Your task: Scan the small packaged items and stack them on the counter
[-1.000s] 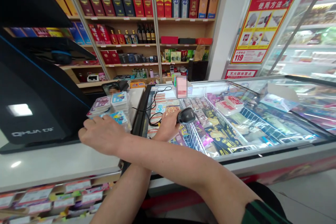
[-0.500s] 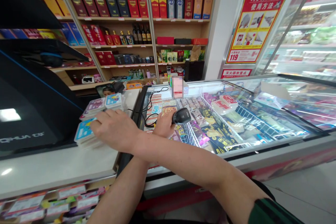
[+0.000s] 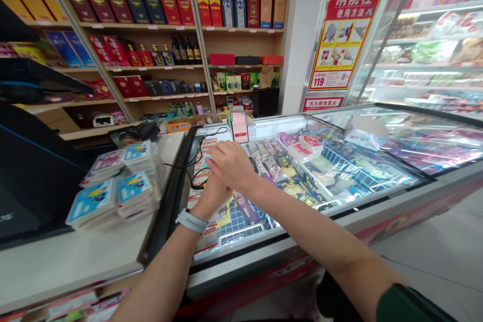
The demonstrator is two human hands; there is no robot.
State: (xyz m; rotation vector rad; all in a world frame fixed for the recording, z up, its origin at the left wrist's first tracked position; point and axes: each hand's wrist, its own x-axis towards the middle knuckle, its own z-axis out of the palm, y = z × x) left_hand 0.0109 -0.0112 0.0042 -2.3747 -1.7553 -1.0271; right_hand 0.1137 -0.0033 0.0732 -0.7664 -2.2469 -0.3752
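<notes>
My left hand (image 3: pixel 213 192), with a grey watch (image 3: pixel 192 221) at its wrist, is over the glass-topped freezer. A dark edge of the black handheld scanner (image 3: pixel 254 165) shows past my hands; its cable runs out to the left. My right hand (image 3: pixel 233 167) lies across my left hand, fingers curled and closed, hiding most of the left fingers and the scanner. What the right fingers hold is hidden. On the counter at the left sit stacks of flat blue-labelled packs (image 3: pixel 92 202), touched by neither hand.
A pink-screened phone (image 3: pixel 240 127) stands at the freezer's far edge. Wire baskets with packaged goods (image 3: pixel 294 173) lie under the glass. A dark monitor (image 3: pixel 30 176) is at the left. Behind are shelves of boxes (image 3: pixel 171 6), and a white carton (image 3: pixel 366 133) sits farther right.
My right hand has moved from the card-like stacks at the left onto my left hand, now covering most of the scanner. The view has shifted a little, showing the stacks more fully.
</notes>
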